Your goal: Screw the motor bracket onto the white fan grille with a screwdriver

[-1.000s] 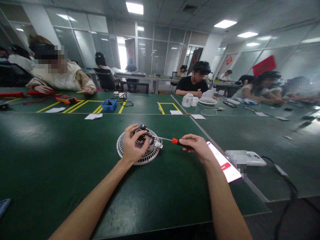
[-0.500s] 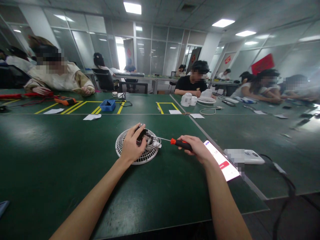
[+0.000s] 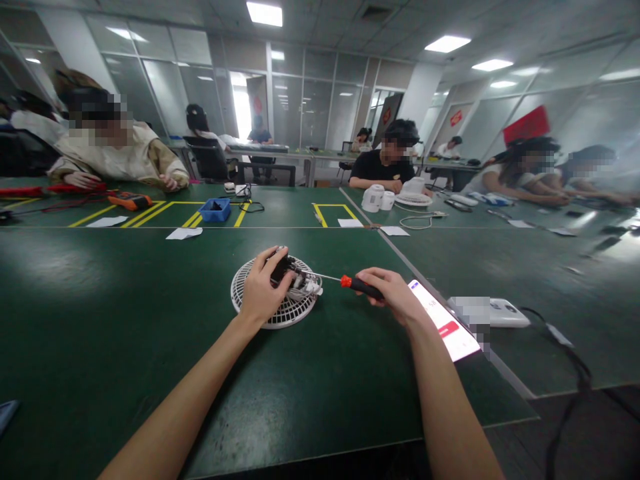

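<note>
A white fan grille (image 3: pixel 287 316) lies on the green table (image 3: pixel 320 380) before me, a dark motor (image 3: pixel 280 269) atop it; the grille looks light and stiff, likely brittle plastic, with the motor the surer hold. My left hand (image 3: pixel 263 293) curls around that motor; my right hand (image 3: pixel 389 293) grips a screwdriver (image 3: pixel 367 288) pointed at it.
</note>
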A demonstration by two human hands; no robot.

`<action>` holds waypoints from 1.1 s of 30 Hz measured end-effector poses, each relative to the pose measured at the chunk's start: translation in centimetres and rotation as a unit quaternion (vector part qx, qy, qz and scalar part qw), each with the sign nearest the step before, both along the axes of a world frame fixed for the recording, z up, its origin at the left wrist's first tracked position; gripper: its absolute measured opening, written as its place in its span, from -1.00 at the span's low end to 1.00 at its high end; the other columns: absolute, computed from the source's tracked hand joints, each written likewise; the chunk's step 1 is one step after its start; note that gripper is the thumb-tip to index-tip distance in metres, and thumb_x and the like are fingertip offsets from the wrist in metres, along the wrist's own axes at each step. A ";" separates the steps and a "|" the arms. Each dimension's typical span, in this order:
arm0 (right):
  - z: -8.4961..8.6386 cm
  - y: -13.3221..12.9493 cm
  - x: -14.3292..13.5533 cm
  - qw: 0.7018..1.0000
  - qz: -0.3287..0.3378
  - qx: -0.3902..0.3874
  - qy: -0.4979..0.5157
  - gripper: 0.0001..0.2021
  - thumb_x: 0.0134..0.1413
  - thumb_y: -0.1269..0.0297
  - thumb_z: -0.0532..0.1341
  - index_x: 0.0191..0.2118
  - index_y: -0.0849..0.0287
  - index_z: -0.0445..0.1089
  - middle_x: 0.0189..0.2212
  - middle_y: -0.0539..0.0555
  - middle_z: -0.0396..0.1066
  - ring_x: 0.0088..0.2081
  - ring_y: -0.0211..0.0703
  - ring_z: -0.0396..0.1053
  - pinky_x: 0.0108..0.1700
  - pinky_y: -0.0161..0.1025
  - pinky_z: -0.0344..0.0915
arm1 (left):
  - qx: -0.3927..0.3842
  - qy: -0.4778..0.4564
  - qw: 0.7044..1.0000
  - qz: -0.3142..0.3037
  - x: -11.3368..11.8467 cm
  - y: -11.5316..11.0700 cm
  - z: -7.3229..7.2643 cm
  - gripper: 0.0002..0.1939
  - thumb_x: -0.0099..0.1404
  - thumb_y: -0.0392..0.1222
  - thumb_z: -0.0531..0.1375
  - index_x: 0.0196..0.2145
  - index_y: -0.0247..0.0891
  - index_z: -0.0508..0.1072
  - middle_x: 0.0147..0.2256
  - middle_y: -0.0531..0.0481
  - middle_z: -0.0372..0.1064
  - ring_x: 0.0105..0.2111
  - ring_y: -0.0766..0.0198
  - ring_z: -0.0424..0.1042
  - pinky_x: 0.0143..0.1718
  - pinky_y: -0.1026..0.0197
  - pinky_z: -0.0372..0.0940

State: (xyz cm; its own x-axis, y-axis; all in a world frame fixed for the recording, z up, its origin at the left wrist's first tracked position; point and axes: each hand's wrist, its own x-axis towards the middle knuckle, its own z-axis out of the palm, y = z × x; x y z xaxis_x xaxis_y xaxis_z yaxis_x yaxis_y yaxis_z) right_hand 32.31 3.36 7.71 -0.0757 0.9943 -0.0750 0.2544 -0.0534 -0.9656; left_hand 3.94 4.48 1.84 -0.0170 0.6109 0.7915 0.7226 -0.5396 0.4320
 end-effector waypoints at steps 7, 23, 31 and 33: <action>0.1 0.0 -0.2 1.000 -0.001 0.005 0.001 -0.65 -0.04 -0.02 0.35 -0.27 0.16 0.48 -0.51 0.04 0.51 -0.61 -0.32 0.22 -0.58 -0.33 -0.01 | 0.023 -0.014 1.000 0.014 0.4 -0.2 0.1 -0.54 0.30 -0.16 0.31 0.15 -0.17 0.46 0.12 -0.17 0.43 0.10 0.01 0.48 0.17 -0.12 0.42; -0.3 0.0 -0.1 0.994 0.002 -0.106 -0.007 -0.70 0.17 0.06 0.28 -0.40 0.20 0.44 -0.61 0.06 0.45 -0.73 -0.41 0.09 -0.72 -0.40 -0.13 | 0.060 -0.023 0.997 0.041 0.7 -0.6 0.3 -0.57 0.27 -0.13 0.32 0.09 -0.19 0.51 0.06 -0.15 0.48 0.04 0.05 0.53 0.12 -0.05 0.47; 0.0 -0.2 0.0 0.997 0.011 -0.039 0.068 -0.52 -0.11 -0.09 0.45 -0.18 0.10 0.35 -0.59 -0.11 0.30 -0.66 -0.36 0.21 -0.68 -0.41 -0.07 | 0.055 -0.034 0.997 0.036 0.6 -0.5 0.3 -0.58 0.27 -0.10 0.34 0.08 -0.19 0.52 0.05 -0.15 0.47 0.03 0.06 0.52 0.13 -0.08 0.46; 0.2 -0.3 0.2 0.996 0.023 -0.038 0.081 -0.46 -0.24 0.00 0.51 -0.18 0.09 0.31 -0.60 -0.14 0.29 -0.65 -0.37 0.21 -0.66 -0.41 -0.06 | 0.057 -0.033 0.997 0.038 0.6 -0.5 0.3 -0.58 0.27 -0.10 0.35 0.07 -0.19 0.52 0.04 -0.15 0.47 0.03 0.07 0.52 0.11 -0.06 0.47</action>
State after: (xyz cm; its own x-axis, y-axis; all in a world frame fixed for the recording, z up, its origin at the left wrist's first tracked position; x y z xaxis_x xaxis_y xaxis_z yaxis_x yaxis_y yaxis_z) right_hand 32.50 3.03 7.91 -0.1377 0.9815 -0.1332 0.1000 -0.1201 -0.9877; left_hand 4.53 4.01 2.17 -0.1133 0.5118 0.8516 0.7352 -0.5333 0.4183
